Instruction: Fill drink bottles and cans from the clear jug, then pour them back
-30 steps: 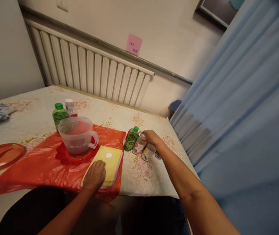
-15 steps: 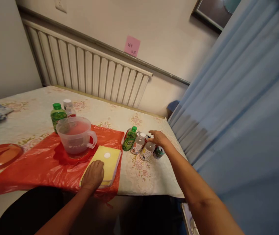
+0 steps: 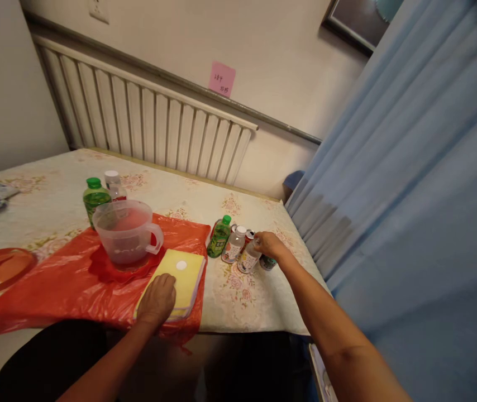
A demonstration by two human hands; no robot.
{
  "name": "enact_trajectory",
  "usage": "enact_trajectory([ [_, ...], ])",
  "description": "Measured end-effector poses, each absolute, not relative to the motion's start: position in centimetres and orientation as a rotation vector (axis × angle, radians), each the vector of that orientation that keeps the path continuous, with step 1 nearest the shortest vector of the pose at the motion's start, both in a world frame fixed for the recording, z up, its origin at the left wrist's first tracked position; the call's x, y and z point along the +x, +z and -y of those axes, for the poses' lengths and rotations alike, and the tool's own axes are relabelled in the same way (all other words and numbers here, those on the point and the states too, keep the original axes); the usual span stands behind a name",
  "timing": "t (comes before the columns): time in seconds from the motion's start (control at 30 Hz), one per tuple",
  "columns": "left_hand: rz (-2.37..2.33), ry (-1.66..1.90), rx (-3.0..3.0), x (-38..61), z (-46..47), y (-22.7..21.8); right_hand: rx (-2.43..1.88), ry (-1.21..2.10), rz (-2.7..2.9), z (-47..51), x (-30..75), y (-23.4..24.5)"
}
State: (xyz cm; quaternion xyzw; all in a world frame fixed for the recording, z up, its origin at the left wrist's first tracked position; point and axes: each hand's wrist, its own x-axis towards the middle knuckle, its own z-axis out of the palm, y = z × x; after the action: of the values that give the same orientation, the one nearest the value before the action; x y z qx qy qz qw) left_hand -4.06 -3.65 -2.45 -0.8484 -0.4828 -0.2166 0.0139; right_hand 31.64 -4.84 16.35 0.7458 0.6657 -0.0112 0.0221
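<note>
A person's right hand [image 3: 269, 244] reaches in at about five o'clock in the view, its fingers curled at the top of a clear bottle [image 3: 247, 262] with a pale printed label, standing upright on a flowered tablecloth [image 3: 225, 312]; the hand hides the top, and whether it has a grip cannot be told. The label's print is too small to read. Just beside it, toward ten o'clock, stand a white-capped bottle [image 3: 232, 250], also pale-labelled, and a green bottle [image 3: 218, 241] whose boxed lettering is illegible. A green can [image 3: 268, 263] sits at six o'clock from the hand, its label partly covered.

The left hand [image 3: 157, 298], toward seven o'clock, lies palm down, fingers loosely bent, on a flat yellow bundle [image 3: 184, 285] marked with a plain white circle; any grip on it cannot be made out.

At nine o'clock, a clear jug [image 3: 121, 243] with faint, unreadable lettering stands on a red dish [image 3: 98, 268]. Near twelve, a pink note [image 3: 222, 78] bears handwriting, mostly unclear.
</note>
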Motion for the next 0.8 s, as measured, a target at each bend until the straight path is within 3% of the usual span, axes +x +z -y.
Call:
enact_trajectory([
  [0.8, 1.516, -0.661, -2.649, -4.0, 3.5, -2.7, 2.338, 0.022, -2.123, 3.8, 32.1, 15.7],
])
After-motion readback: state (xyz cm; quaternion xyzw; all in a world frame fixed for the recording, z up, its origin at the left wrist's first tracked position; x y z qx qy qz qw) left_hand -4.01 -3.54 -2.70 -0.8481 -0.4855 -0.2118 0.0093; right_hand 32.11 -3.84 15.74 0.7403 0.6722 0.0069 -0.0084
